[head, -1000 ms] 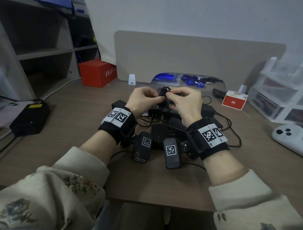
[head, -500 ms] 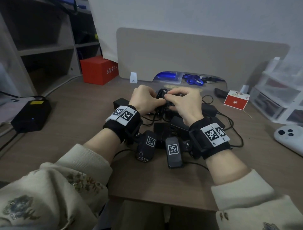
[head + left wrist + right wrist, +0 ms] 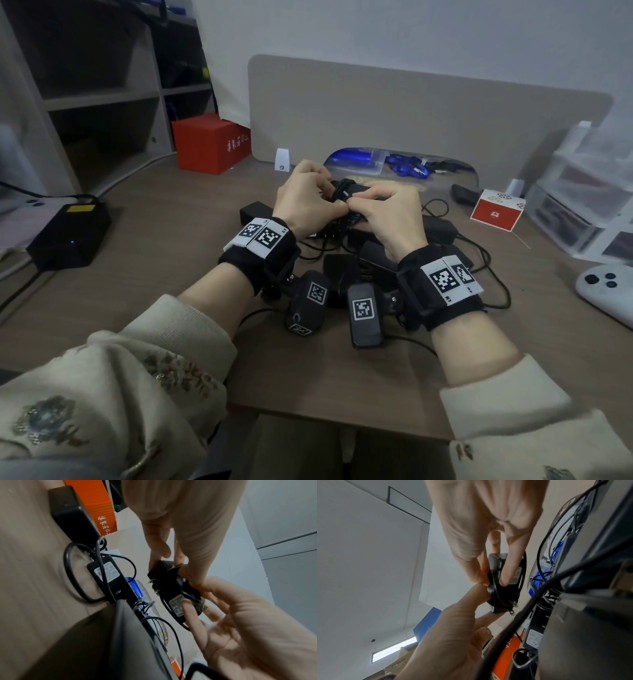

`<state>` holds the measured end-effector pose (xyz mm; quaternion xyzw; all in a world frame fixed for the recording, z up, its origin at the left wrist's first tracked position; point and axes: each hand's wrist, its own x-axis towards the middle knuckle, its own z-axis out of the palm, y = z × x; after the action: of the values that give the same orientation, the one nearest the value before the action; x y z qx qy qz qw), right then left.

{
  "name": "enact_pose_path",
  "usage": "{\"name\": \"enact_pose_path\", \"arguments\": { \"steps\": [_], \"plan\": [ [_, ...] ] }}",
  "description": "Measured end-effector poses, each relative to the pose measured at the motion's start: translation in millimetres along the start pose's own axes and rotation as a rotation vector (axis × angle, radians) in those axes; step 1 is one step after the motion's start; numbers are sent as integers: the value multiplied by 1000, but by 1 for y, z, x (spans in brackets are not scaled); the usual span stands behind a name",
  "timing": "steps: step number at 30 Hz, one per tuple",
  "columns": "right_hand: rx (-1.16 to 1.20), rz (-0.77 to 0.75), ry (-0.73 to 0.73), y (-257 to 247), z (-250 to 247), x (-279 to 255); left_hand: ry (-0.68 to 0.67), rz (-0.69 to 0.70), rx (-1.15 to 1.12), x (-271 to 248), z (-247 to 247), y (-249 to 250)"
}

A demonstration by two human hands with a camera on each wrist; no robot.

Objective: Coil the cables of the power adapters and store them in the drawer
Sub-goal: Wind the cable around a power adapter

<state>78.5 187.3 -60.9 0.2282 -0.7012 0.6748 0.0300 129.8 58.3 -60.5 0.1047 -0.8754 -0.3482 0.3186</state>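
Note:
A small black power adapter [image 3: 346, 192] with its thin cable wound around the body is held above the desk between my two hands. My left hand [image 3: 323, 198] grips its left side and my right hand [image 3: 363, 202] pinches the cable wraps from the right. The left wrist view shows the adapter [image 3: 172, 588] with its plug prongs and label, fingers curled on both ends. In the right wrist view a thumb and finger pinch the wound adapter [image 3: 502, 593]. Beneath my hands lies a pile of black adapters [image 3: 376, 255] with tangled loose cables [image 3: 488, 263].
Clear plastic drawers [image 3: 582, 209] stand at the right edge of the desk. A white controller [image 3: 606, 296] and a small red-and-white box [image 3: 496, 212] lie near them. A red box [image 3: 209, 144] and a black power brick [image 3: 68, 234] sit at the left, and a desk divider [image 3: 411, 109] stands behind.
Both hands stay on the same adapter at the same spot. The fingers have shifted a little on the cable wraps, and the head view has tilted slightly.

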Motion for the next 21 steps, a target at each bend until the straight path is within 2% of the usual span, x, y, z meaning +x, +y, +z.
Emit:
{"name": "enact_pose_path", "arguments": {
  "steps": [4, 11, 21],
  "plan": [
    [-11, 11, -34, -3, -1, -3, -57, 93, 21, -1, 0, 1],
    [-39, -86, 7, -4, -6, -2, -59, 77, -146, 3, 3, -4],
    [-58, -98, 36, 2, -6, 1, -117, 138, -171, 1, 2, -3]
  ]
}}
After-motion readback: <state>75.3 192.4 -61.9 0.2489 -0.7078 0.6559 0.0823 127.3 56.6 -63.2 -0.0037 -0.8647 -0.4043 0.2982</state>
